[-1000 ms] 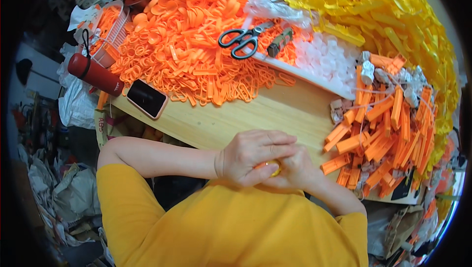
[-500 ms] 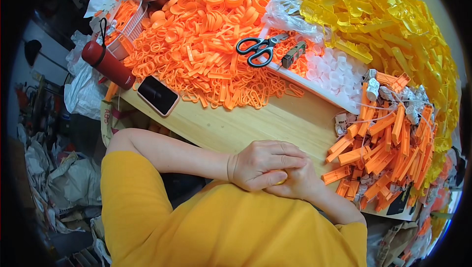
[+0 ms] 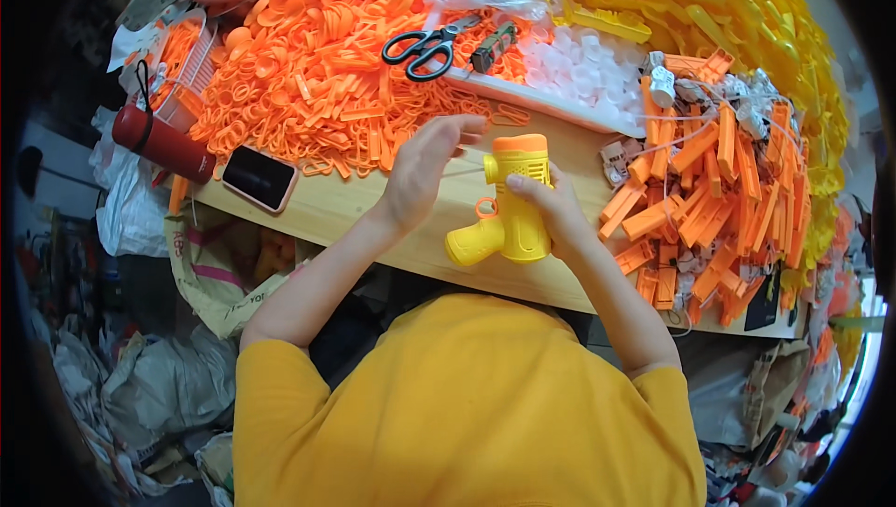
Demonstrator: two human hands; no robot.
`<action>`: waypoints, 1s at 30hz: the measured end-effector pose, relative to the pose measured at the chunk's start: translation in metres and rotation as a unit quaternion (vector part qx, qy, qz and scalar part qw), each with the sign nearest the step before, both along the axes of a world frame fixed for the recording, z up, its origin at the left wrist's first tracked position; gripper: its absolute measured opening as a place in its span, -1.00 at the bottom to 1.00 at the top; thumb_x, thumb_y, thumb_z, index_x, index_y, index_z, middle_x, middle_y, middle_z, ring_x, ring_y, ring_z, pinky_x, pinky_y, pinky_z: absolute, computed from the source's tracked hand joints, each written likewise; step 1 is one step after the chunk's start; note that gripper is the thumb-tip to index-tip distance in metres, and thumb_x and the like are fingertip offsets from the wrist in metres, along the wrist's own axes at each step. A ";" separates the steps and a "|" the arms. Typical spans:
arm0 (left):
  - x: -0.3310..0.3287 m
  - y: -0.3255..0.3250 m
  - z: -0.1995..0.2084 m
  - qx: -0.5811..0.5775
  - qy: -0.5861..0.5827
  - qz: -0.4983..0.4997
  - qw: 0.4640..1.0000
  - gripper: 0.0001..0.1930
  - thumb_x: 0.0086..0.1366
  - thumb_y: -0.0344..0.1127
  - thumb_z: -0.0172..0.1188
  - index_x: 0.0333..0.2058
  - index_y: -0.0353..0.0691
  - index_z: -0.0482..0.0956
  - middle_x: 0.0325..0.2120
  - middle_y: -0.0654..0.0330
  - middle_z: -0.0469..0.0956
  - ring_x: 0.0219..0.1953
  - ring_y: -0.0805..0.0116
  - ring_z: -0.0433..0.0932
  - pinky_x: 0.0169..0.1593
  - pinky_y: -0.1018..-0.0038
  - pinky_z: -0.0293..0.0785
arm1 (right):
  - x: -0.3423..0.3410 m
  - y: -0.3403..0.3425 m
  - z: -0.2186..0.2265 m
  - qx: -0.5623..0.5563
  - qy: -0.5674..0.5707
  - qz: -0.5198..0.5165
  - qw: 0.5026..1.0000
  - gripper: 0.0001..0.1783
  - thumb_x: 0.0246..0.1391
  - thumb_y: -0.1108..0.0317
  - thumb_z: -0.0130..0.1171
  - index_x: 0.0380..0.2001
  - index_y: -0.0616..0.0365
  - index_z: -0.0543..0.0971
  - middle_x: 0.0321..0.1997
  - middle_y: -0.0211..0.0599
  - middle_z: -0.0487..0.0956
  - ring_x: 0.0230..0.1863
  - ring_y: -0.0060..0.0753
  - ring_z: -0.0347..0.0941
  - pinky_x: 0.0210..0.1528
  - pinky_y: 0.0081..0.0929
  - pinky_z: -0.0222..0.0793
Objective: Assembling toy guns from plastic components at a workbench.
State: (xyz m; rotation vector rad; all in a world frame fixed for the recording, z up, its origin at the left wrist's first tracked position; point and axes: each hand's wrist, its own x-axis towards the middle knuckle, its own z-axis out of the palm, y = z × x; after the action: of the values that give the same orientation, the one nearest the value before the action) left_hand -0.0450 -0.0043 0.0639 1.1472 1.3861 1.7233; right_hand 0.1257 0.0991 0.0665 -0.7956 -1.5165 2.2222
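Note:
My right hand (image 3: 558,208) grips a yellow toy gun (image 3: 525,232) above the table's near edge. The thumb lies across the gun's side, while the other fingers are mostly hidden behind it. An orange cap (image 3: 519,143) tops the gun's far end. Its handle (image 3: 471,242) points left, and a small orange ring trigger (image 3: 486,207) sits in the angle above it. To the left of the gun, my left hand (image 3: 425,168) is raised, holding nothing, with its fingers stretched out toward the right.
Orange plastic parts (image 3: 308,87) heap across the back. Scissors (image 3: 425,48) rest by a white tray (image 3: 560,99) of translucent caps. Wired orange pieces (image 3: 709,199) pile at right, below yellow shells (image 3: 728,3). A phone (image 3: 259,178) and red bottle (image 3: 163,143) lie at left.
My hands, clasped near my body before, have come apart and moved forward over the table. The toy gun now shows in my right hand. The view has shifted a little.

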 end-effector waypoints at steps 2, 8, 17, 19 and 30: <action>0.001 -0.017 -0.001 0.064 0.213 0.036 0.974 -0.58 0.32 -0.05 0.04 -0.06 -0.30 0.50 -0.18 0.06 0.52 -0.17 0.20 0.53 -0.05 0.30 0.43 | 0.006 0.006 -0.016 -0.089 -0.003 -0.014 0.996 -0.46 0.06 0.09 0.22 0.02 0.18 0.39 -0.21 -0.28 0.53 -0.23 -0.35 0.55 -0.22 -0.33 0.57; 0.031 -0.040 -0.007 0.110 0.464 0.036 0.878 -0.59 0.08 -0.11 0.34 -0.18 -0.29 0.56 -0.31 0.07 0.49 -0.33 0.15 0.52 -0.25 0.34 0.48 | 0.001 0.003 -0.026 -0.255 0.038 -0.053 0.965 -0.45 0.13 -0.03 0.12 0.04 0.12 0.39 -0.17 -0.24 0.55 -0.21 -0.35 0.56 -0.19 -0.31 0.57; -0.006 -0.023 -0.009 -0.015 0.050 0.172 0.984 -0.63 0.40 -0.09 -0.01 -0.36 -0.32 0.53 -0.62 0.20 0.50 -0.67 0.50 0.38 -0.61 0.61 0.26 | 0.023 0.026 -0.042 -0.134 -0.087 0.116 0.980 -0.25 0.08 -0.18 0.13 0.15 0.16 0.34 -0.08 -0.18 0.55 -0.16 -0.30 0.55 -0.19 -0.39 0.54; -0.010 -0.011 -0.007 -0.045 -0.102 0.188 0.976 -0.57 0.42 -0.02 -0.05 -0.40 -0.29 0.57 -0.67 0.30 0.44 -0.74 0.65 0.30 -0.68 0.64 0.20 | 0.034 0.014 -0.040 0.534 -0.087 -0.039 0.840 -0.20 -0.06 -0.02 0.34 0.15 0.21 0.31 -0.12 -0.16 0.55 -0.18 -0.32 0.55 -0.22 -0.44 0.50; -0.007 -0.017 -0.005 -0.158 -0.021 -0.021 0.987 -0.65 0.38 -0.07 0.05 -0.33 -0.27 0.60 -0.68 0.34 0.45 -0.69 0.64 0.39 -0.63 0.67 0.28 | 0.002 -0.004 -0.010 0.434 0.045 0.063 0.898 -0.12 -0.33 0.44 0.51 0.12 0.17 0.30 -0.09 -0.24 0.51 -0.09 -0.38 0.49 -0.01 -0.43 0.41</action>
State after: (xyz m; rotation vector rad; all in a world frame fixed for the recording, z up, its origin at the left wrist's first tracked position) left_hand -0.0521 -0.0218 0.0587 0.9509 1.5309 1.4266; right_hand 0.1280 0.0946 0.0563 -0.3002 -2.2576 1.3441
